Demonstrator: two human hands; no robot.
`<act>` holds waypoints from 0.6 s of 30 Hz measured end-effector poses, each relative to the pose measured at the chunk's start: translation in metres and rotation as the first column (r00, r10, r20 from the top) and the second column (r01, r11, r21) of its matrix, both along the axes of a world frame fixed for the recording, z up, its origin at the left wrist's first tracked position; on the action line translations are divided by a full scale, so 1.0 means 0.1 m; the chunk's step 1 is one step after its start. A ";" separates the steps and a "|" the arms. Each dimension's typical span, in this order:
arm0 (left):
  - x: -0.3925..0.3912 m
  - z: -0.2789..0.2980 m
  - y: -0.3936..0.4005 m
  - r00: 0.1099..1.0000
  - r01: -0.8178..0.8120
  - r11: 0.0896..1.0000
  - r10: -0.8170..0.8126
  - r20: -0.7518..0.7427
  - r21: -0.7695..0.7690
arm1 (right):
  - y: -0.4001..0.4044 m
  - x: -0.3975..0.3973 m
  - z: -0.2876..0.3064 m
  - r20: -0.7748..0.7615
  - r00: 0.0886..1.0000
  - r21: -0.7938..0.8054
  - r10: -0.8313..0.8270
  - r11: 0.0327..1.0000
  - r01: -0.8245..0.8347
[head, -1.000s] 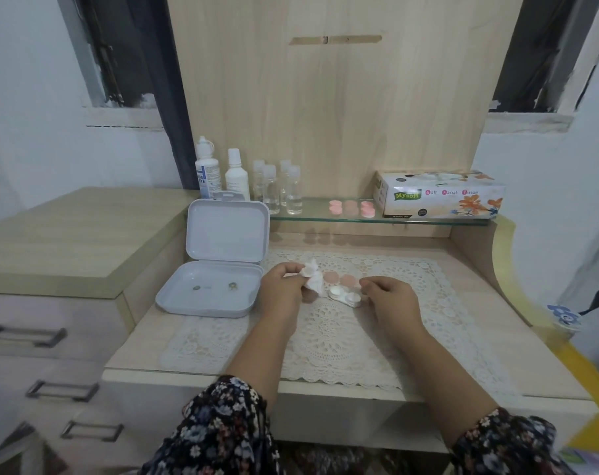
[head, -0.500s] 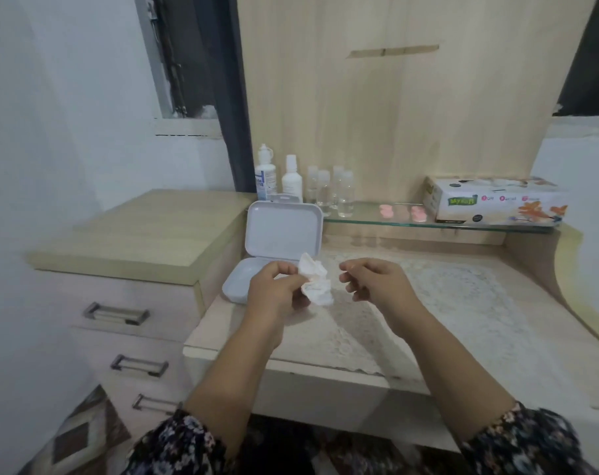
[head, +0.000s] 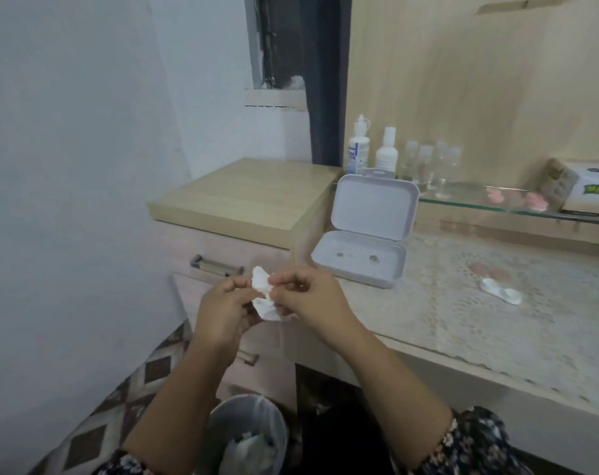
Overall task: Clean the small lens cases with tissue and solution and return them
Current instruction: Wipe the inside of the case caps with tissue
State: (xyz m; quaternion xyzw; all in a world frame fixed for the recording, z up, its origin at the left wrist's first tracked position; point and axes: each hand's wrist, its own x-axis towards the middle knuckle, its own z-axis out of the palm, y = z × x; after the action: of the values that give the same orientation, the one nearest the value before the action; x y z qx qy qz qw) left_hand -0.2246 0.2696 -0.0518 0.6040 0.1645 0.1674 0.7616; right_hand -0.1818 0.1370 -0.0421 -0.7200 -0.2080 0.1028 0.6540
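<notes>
A crumpled white tissue is held between both hands in front of the drawers, left of the table. My left hand grips its lower part and my right hand pinches its upper edge. A small white lens case lies on the lace mat, with two pink caps just behind it. More pink caps sit on the glass shelf. Two solution bottles stand at the shelf's left end.
An open white box stands at the table's left end, lid upright. Several small clear bottles and a tissue box are on the shelf. A lined bin with used tissue stands on the floor below my hands, beside the drawer unit.
The view has swung left and down. Both hands moved with the tissue off the mat to the left, above the bin. My right hand, empty before, now pinches the tissue.
</notes>
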 end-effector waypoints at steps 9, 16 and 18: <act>-0.28 -0.58 0.67 0.956 -0.184 0.982 0.169 -0.240 -0.043 | 0.83 -0.18 -0.72 -0.097 0.989 -0.159 0.110 0.979 -0.124; -0.31 -1.17 0.87 0.851 -0.173 0.974 0.074 -0.520 -0.145 | 1.03 -0.15 -1.30 -0.420 0.903 -0.188 0.092 0.965 -0.185; -0.32 -1.31 0.91 0.842 -0.173 0.969 0.053 -0.537 -0.176 | 1.08 -0.14 -1.45 -0.554 0.830 -0.153 0.062 0.973 -0.175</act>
State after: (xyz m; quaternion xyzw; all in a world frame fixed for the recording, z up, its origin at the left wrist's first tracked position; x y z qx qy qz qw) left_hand -0.2566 0.3604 -0.1832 0.5287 0.4204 0.0206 0.7371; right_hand -0.1955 0.2452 -0.1870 -0.7076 -0.0463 0.3643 0.6037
